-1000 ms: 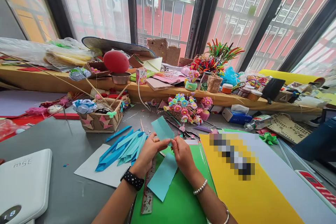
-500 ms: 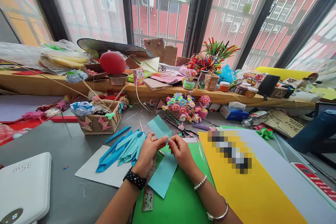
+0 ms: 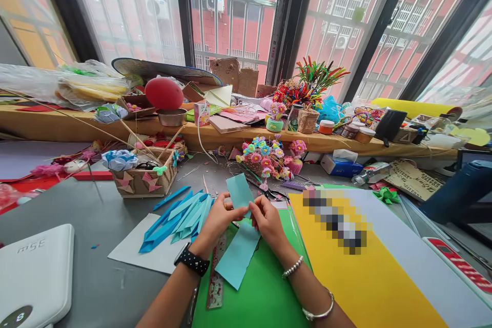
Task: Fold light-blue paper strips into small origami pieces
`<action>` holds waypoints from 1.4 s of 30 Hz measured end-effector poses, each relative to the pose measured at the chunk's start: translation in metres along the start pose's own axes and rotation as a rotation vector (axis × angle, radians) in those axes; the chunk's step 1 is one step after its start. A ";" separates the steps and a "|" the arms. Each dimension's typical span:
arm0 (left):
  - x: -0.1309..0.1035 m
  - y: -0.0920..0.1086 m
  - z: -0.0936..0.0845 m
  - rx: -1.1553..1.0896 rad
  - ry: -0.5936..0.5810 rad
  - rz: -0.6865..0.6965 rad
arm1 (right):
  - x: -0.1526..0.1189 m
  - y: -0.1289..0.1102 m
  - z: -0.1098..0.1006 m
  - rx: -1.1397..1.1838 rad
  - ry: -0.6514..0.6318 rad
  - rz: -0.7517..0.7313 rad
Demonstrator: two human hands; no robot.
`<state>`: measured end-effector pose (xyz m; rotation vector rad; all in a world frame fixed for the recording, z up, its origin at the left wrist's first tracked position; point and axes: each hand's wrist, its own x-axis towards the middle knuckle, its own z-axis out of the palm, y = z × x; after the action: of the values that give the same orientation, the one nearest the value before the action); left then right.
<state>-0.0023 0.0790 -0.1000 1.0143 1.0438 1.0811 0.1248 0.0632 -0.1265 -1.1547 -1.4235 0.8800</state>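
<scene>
A small light-blue paper piece (image 3: 240, 192) is pinched at its lower edge between my left hand (image 3: 223, 216) and my right hand (image 3: 266, 217), whose fingertips nearly meet. Below them a larger light-blue paper strip (image 3: 239, 256) lies on the green sheet (image 3: 261, 292), its upper end partly under my fingers. A clear patterned ruler (image 3: 216, 279) rests on the green sheet's left side. Folded blue paper strips (image 3: 180, 218) are heaped on a white sheet (image 3: 134, 248) left of my left hand.
A cardboard basket (image 3: 144, 180) stands at the left behind the strips, and a white device (image 3: 38, 271) at the near left. Crocheted flowers (image 3: 265, 156) sit behind my hands. Yellow card (image 3: 346, 282) lies to the right; a crowded shelf (image 3: 215, 139) runs across the back.
The small paper piece has turned more upright and faces the camera more, shifting slightly right. Both hands still pinch it, with my left fingers slightly rearranged.
</scene>
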 end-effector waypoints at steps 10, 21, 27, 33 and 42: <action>-0.003 0.002 0.000 0.056 -0.050 -0.008 | 0.001 0.002 0.000 0.002 0.007 0.007; 0.002 -0.004 0.001 0.131 -0.200 -0.028 | 0.004 0.001 -0.010 0.011 0.087 -0.033; -0.001 -0.005 0.001 0.165 -0.249 -0.027 | 0.004 -0.002 -0.012 0.030 0.130 -0.045; -0.001 0.000 0.001 0.163 -0.184 0.027 | 0.002 -0.002 -0.010 0.025 0.082 -0.044; -0.001 0.001 0.001 0.161 -0.110 0.120 | 0.003 0.000 -0.008 -0.024 0.130 -0.046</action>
<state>-0.0021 0.0776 -0.0990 1.2660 1.0026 1.0370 0.1327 0.0652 -0.1246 -1.1714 -1.3523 0.7436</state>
